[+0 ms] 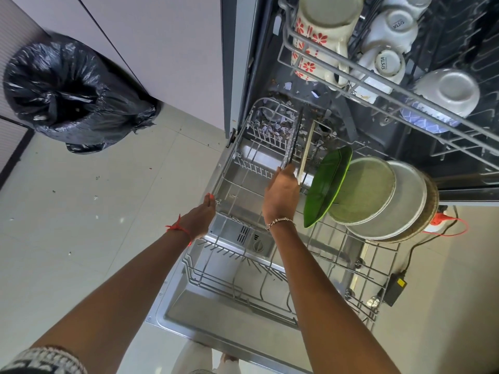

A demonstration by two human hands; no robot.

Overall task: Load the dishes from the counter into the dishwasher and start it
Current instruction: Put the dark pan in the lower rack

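Observation:
The dishwasher's lower rack [270, 268] is pulled out over the open door [229, 319]. My right hand [280, 193] grips the near edge of a thin dark plate [294, 141] standing edge-on in the rack's tines. A thin cream plate [306, 152] stands just right of it. Further right lean a green plate [326, 187], a pale green plate [364, 190], a white plate [402, 206] and a woven-rimmed one [429, 209]. My left hand [201, 215] rests against the rack's left rim, fingers fairly straight. The upper rack [378, 87] holds flowered mugs [316, 36], white cups [388, 63] and a white bowl [448, 90].
A bin lined with a black bag [67, 93] stands on the floor at the left, against pale cabinets. A black power adapter [395, 288] and an orange cable [451, 225] lie on the floor right of the door. Scraps litter the dishwasher's floor [278, 122].

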